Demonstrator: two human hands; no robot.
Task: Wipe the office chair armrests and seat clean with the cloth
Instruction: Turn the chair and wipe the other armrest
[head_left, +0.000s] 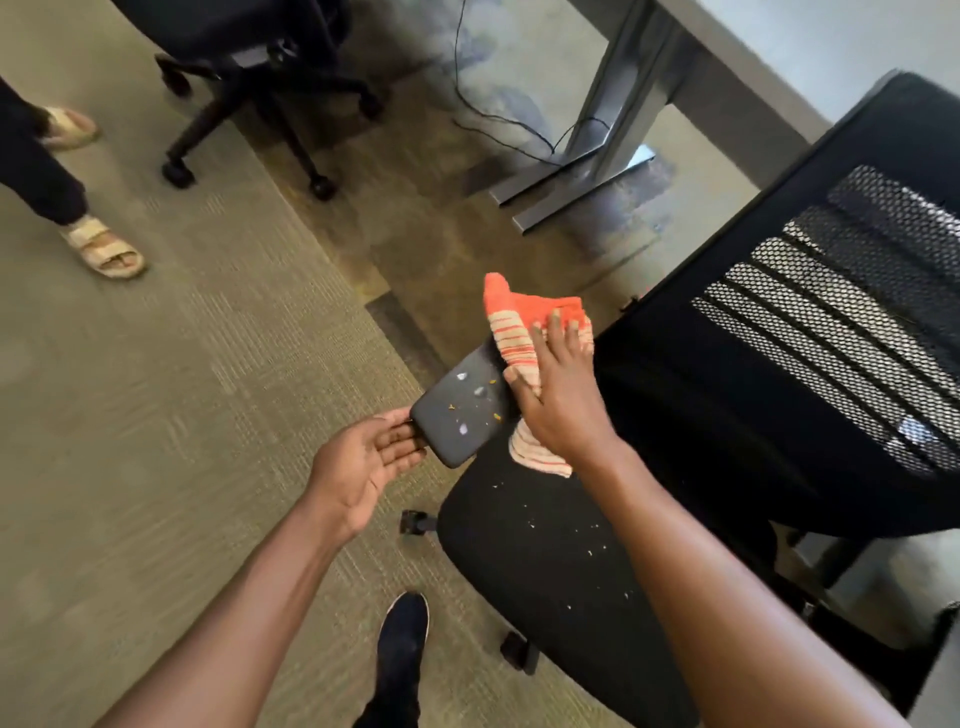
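Crumbs (470, 402) litter the armrest (441, 431), whose long axis runs from its near end at the left hand (363, 457) away toward the backrest (831, 322). The right hand (558, 395) lies flat-fingered on the cloth (511, 332), pressing it onto the armrest's far end. The left hand is cupped palm-up, slack and holding nothing, fingertips touching the near end, likely to catch the sweep. More specks dot the seat (545, 561) below the armrest.
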